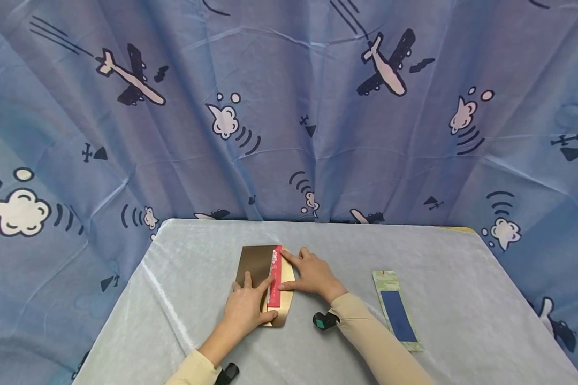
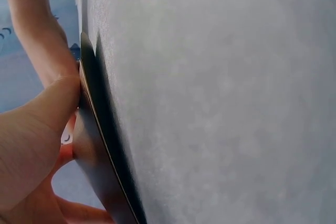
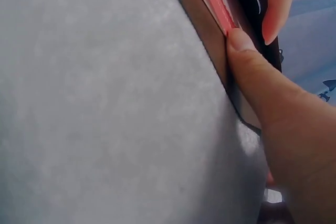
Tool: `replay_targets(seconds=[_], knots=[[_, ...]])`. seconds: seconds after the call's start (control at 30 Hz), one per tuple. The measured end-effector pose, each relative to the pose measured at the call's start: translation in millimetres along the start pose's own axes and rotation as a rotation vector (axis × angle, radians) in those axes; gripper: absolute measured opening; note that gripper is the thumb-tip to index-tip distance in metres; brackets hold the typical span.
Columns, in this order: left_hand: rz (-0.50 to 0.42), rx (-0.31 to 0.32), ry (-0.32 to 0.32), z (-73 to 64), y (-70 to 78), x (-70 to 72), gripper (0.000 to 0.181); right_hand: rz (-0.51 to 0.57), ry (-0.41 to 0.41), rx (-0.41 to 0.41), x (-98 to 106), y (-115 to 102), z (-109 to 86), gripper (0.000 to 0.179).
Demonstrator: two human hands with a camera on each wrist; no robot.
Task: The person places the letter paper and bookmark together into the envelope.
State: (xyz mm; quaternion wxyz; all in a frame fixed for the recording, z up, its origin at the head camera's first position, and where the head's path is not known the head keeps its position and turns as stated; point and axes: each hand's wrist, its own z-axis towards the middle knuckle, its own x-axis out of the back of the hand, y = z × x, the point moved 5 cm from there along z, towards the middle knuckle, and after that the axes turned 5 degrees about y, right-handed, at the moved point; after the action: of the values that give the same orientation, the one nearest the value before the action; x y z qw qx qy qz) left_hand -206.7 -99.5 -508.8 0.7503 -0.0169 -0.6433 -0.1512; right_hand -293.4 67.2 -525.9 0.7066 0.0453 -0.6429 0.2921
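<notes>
A flat brown-gold sheet (image 1: 256, 261), with a paler gold part along its right side, lies on the table. A narrow red strip (image 1: 274, 275) with white markings runs lengthwise on it. Spread over the sheet's lower left, my left hand (image 1: 243, 307) has its index fingertip at the strip and its thumb near the bottom edge. My right hand (image 1: 313, 275) reaches in from the right, index finger at the strip's top and thumb lower on its right side. The right wrist view shows that thumb (image 3: 257, 72) straight against the red strip (image 3: 218, 6).
To the right lies a green patterned packet (image 1: 384, 279) with a dark blue panel. A pale grey cloth covers the table (image 1: 188, 256). Behind it hangs a blue curtain (image 1: 270, 176) printed with planes and clouds.
</notes>
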Motion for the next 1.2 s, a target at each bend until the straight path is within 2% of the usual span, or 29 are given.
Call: replay_targets(seconds=[0.3,1.2], knots=[[0.004,0.001,0.003,0.3,0.0,1.5,0.084,-0.021,-0.035,-0.044,0.4,-2.1,2.9,0.107],[0.032,0.003,0.001,-0.4,2.1,2.1,0.083,-0.066,-0.041,-0.057,0.8,-5.8,6.0,0.112]])
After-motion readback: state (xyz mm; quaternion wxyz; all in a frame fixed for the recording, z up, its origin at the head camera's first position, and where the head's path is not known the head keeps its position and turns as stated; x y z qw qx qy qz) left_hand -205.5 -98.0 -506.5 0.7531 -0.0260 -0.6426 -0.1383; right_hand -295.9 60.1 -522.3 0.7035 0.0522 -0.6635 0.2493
